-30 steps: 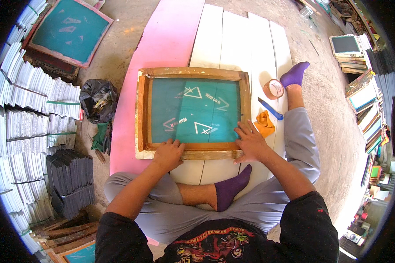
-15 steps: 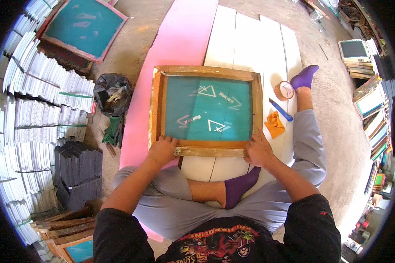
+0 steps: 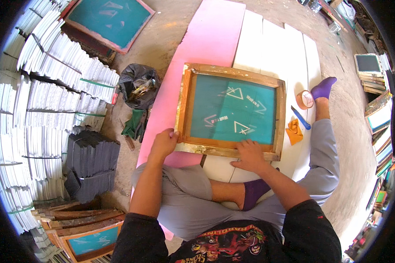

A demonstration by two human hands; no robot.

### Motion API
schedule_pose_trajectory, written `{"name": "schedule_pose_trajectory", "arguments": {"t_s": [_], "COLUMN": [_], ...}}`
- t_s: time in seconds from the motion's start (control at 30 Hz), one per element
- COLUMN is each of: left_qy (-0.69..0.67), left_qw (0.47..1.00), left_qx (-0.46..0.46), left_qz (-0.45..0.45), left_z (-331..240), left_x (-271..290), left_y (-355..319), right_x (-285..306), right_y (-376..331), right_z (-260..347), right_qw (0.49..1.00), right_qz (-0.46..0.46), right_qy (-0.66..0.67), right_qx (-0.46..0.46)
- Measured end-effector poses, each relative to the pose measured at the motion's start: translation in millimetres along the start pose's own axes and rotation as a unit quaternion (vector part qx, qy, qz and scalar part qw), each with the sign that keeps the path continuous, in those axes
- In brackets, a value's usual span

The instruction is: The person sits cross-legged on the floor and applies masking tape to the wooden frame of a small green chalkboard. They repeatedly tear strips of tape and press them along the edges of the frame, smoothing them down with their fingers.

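A screen printing frame of worn wood lies on white and pink boards in front of me. Its teal mesh carries pale triangle outlines and lettering. At the frame's near left corner, my left hand is closed, thumb and curled fingers at the wood's edge. My right hand rests on the near rail, right of its middle, fingers stretched over the wood and thumb apart. Right of the frame lie an orange cloth, a blue cutter knife and a roll of brown tape.
Tied stacks of white paper and a dark stack line the left side. A black plastic bag stands beside the pink board. Another teal screen lies far left. More frames lean at the right.
The view has turned left. My left hand has shifted from the near rail to the frame's left corner. My right hand has slid leftward along the rail from the right corner.
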State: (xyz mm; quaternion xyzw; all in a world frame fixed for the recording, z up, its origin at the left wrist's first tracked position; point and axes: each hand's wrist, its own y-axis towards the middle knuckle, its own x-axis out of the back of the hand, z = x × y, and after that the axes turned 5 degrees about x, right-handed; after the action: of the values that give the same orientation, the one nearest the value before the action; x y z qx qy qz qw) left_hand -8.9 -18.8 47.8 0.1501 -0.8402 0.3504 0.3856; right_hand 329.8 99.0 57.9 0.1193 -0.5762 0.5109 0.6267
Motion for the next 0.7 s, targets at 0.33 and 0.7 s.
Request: {"name": "schedule_pose_trajectory", "arguments": {"t_s": [0.33,0.7], "left_qy": [0.043,0.063], "left_qw": [0.995,0.994], "left_qx": [0.05,0.039], "left_qz": [0.075,0.074], "left_z": [-19.6,-19.4], "left_x": [13.6,12.8], "left_y": [7.7,11.0], "right_x": [7.6,-8.5], "right_y": [100.7,125.0], "right_z": [113.1,129.7], "right_qw": [0.995,0.984], "right_qz": [-0.05,-0.135], "right_qy": [0.066,0.106], "right_qx": [0.061,0.05]}}
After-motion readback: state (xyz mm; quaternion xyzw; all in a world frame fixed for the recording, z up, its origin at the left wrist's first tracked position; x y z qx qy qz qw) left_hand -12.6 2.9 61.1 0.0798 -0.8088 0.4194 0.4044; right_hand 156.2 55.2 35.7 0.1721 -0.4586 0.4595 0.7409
